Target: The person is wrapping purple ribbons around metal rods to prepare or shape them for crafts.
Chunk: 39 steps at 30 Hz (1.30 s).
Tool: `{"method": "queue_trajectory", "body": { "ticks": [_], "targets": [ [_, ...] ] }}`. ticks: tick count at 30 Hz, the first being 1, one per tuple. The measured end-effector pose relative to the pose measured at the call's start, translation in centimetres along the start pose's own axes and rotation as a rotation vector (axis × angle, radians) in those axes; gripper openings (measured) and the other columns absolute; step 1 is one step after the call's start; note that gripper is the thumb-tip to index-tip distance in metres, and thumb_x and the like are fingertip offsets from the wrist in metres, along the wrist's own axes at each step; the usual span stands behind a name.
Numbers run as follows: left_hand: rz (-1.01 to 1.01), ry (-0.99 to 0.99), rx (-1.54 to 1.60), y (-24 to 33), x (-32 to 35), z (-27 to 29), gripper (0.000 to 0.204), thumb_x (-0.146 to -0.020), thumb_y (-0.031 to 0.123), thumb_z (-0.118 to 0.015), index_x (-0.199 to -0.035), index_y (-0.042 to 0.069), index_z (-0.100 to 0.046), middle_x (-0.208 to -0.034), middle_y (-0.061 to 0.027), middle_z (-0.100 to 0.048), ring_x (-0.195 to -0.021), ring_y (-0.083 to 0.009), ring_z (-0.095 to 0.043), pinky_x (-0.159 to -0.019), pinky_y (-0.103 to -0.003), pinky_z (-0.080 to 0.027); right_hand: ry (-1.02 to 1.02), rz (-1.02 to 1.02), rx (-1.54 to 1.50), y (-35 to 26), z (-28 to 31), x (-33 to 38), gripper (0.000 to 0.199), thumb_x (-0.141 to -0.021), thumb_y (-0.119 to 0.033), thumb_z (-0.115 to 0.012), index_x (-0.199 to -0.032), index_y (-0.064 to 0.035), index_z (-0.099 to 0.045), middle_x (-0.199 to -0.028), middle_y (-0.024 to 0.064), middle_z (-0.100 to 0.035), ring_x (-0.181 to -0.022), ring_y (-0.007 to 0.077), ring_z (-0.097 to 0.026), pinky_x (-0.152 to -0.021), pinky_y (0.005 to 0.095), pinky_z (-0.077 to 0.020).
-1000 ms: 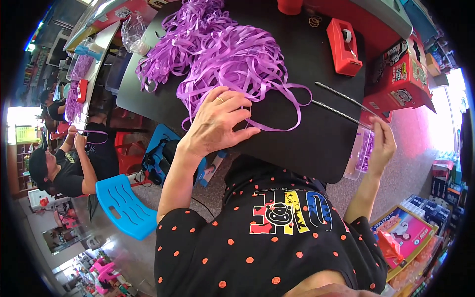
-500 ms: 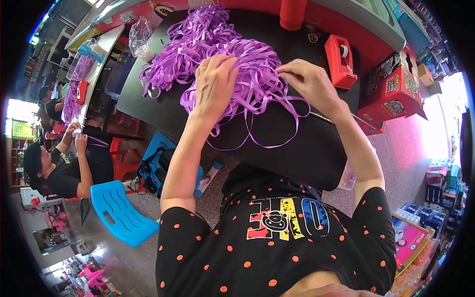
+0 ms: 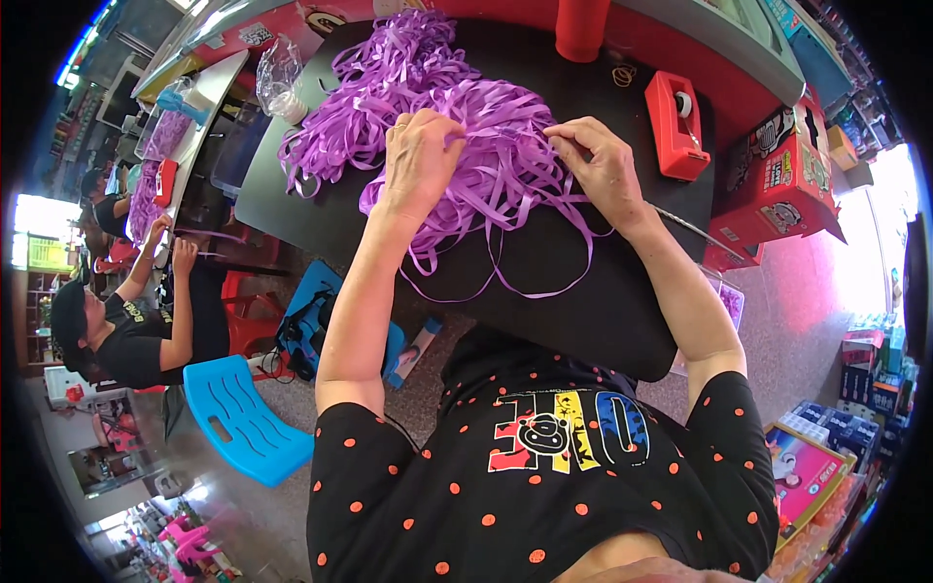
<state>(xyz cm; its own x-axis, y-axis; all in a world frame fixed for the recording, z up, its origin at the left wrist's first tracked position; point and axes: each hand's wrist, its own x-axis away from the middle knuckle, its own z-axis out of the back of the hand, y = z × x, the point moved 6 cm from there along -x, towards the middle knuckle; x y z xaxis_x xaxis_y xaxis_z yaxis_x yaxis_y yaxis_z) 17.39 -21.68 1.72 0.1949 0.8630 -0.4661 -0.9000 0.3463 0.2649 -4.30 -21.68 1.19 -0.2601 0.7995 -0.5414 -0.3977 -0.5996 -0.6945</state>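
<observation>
A big tangled heap of purple ribbon (image 3: 486, 175) covers the far part of the black table (image 3: 573, 325). Over the heap's near left side, my left hand (image 3: 421, 160) is closed, thumb and fingertips pinched together on the ribbon. At the right edge of the heap, my right hand (image 3: 601, 165) is pinched too, its fingertips at a ribbon strand. Two loose loops of ribbon hang toward me between my forearms. The exact strand in each pinch is too small to make out.
Right of the heap lie a red tape dispenser (image 3: 677, 126) and rubber bands (image 3: 623, 75); a red cylinder (image 3: 581, 29) stands behind. A clear plastic cup (image 3: 282, 87) sits at the table's left. Further left are a blue stool (image 3: 248, 420) and another person (image 3: 126, 330) handling ribbon.
My right hand has turned slightly, its wrist and forearm coming inward. My left hand stays nearly in place. The other person's hands have moved a little to the right.
</observation>
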Motion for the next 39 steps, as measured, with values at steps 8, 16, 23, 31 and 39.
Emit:
{"method": "queue_trajectory", "body": {
  "ticks": [8, 16, 23, 31, 39],
  "targets": [
    [0.256, -0.007, 0.449, 0.4, 1.8, 4.4, 0.016, -0.081, 0.011, -0.067, -0.093, 0.001, -0.064, -0.092, -0.0089, -0.065, -0.089, -0.0191, -0.060, -0.082, -0.031, -0.046, 0.037, 0.019, -0.019, 0.4, 0.9, 0.2, 0.014, -0.083, -0.003, -0.065, -0.097, -0.0023, -0.068, -0.091, 0.0088, -0.064, -0.076, 0.0196, -0.063, -0.066, 0.0277, -0.0494],
    [-0.179, -1.179, 1.268, 12.2, 12.1, 6.5, 0.013, -0.086, 0.010, -0.066, -0.095, 0.000, -0.063, -0.086, -0.0059, -0.064, -0.075, -0.0123, -0.063, -0.067, -0.026, -0.050, 0.082, 0.033, -0.021, 0.6, 1.8, -0.4, 0.014, -0.084, -0.004, -0.066, -0.097, -0.0038, -0.068, -0.091, 0.0067, -0.065, -0.072, 0.0143, -0.059, -0.063, 0.0244, -0.0469],
    [0.621, -0.563, 1.623, 12.2, 12.6, 2.6, 0.010, -0.089, 0.002, -0.058, -0.098, -0.003, -0.058, -0.087, -0.0115, -0.064, -0.068, -0.0126, -0.062, -0.060, -0.021, -0.046, -0.831, 0.041, -0.471, -4.2, 0.3, 1.2, 0.048, -0.079, -0.031, -0.073, -0.117, -0.0032, -0.062, -0.106, 0.0073, -0.065, -0.095, 0.0149, -0.059, -0.082, 0.0277, -0.0451],
    [-0.026, -0.017, 0.601, 10.7, 6.5, 5.9, 0.021, -0.081, 0.002, -0.065, -0.102, 0.002, -0.066, -0.100, -0.0097, -0.063, -0.095, -0.0222, -0.060, -0.086, -0.033, -0.046, -0.681, -0.292, -0.301, -7.2, 2.8, 5.8, 0.030, -0.083, -0.018, -0.066, -0.109, -0.0031, -0.064, -0.089, 0.0115, -0.069, -0.076, 0.0189, -0.067, -0.071, 0.0282, -0.0504],
    [-0.354, -0.269, -0.095, 6.5, 3.1, 0.0, 0.032, -0.074, 0.005, -0.067, -0.106, 0.012, -0.066, -0.143, -0.0120, -0.033, -0.134, -0.0333, -0.026, -0.110, -0.043, -0.025, -0.569, -0.410, -0.293, -5.7, 4.3, 9.6, 0.020, -0.084, -0.015, -0.068, -0.100, -0.0032, -0.068, -0.077, 0.0068, -0.067, -0.062, 0.0096, -0.061, -0.058, 0.0240, -0.0472]
  ]
}}
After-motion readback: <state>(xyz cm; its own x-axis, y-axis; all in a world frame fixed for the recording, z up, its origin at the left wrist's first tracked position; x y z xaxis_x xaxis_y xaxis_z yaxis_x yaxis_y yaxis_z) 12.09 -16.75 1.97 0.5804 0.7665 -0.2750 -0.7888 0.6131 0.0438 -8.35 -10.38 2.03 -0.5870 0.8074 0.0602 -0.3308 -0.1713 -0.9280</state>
